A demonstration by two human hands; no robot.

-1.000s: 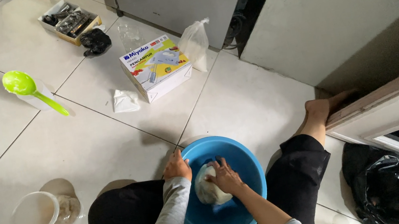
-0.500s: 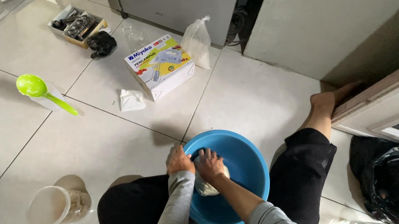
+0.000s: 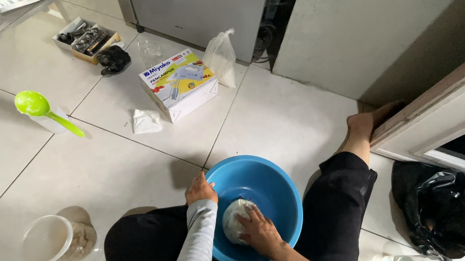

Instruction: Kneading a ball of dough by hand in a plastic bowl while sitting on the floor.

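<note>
The lump of pale dough (image 3: 235,222) lies inside the blue basin (image 3: 267,182), which stands on the tiled floor (image 3: 95,180) between the person's legs. The right hand (image 3: 258,231) presses on the dough with fingers spread, not closed around it. The left hand (image 3: 200,189) grips the basin's rim.

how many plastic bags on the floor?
2: a clear bag beside the cardboard box, and a black bag by the door frame at right. More may be hidden.

a home kitchen floor: white tiles (image 3: 282,122), fridge (image 3: 191,4), mixer box (image 3: 180,84).
</note>
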